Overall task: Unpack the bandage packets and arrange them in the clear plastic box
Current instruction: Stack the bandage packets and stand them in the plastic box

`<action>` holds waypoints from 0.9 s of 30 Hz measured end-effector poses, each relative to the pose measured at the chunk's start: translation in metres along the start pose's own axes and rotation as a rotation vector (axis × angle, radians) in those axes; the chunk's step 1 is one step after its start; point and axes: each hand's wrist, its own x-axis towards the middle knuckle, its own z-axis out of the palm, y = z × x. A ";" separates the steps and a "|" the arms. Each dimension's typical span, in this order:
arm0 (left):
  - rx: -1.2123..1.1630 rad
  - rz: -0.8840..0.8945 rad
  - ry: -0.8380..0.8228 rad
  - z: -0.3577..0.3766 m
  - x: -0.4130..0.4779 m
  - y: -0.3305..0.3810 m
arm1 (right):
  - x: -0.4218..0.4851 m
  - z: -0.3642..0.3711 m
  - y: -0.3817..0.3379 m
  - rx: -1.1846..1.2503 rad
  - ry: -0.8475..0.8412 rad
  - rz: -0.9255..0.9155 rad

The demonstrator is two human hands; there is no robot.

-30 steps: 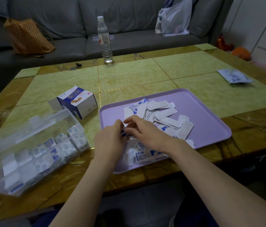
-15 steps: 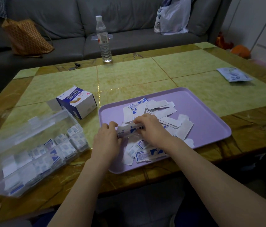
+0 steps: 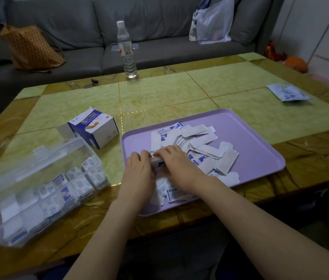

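Several white and blue bandage packets (image 3: 202, 141) lie heaped on a lilac tray (image 3: 256, 142). My left hand (image 3: 139, 172) and my right hand (image 3: 179, 164) meet over the tray's near left part and grip a small stack of bandage packets (image 3: 156, 161) between them, one hand at each end. Most of the stack is hidden by my fingers. To the left stands the clear plastic box (image 3: 38, 190) with its lid open, its compartments partly filled with upright packets.
An open blue and white bandage carton (image 3: 95, 128) lies between box and tray. A water bottle (image 3: 126, 51) stands at the table's far edge, and a flat printed pouch (image 3: 288, 91) lies at the far right. A grey sofa with bags runs behind the table.
My hands lifted a stack of packets off the pile and pulled it together, then closed in on it again; they now sit slightly farther up the tray.
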 end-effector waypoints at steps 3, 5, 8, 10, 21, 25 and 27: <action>0.229 -0.023 -0.081 0.001 -0.002 -0.003 | -0.003 0.000 -0.002 -0.029 0.072 0.064; 0.260 -0.025 -0.093 0.001 0.000 -0.003 | -0.004 -0.002 -0.003 0.084 0.122 0.208; 0.169 -0.025 -0.105 0.004 0.001 -0.002 | -0.005 -0.003 -0.012 0.348 0.069 0.261; 0.063 -0.043 -0.114 0.007 0.002 0.001 | -0.006 -0.001 -0.019 0.438 0.023 0.197; 0.290 -0.078 -0.052 0.003 -0.006 0.003 | -0.011 0.002 -0.011 -0.020 -0.027 -0.027; 0.216 -0.127 -0.051 0.002 -0.006 0.003 | -0.010 0.006 -0.010 0.088 -0.012 -0.034; 0.197 -0.132 -0.104 0.008 -0.007 0.001 | -0.010 0.008 -0.014 0.177 0.012 -0.029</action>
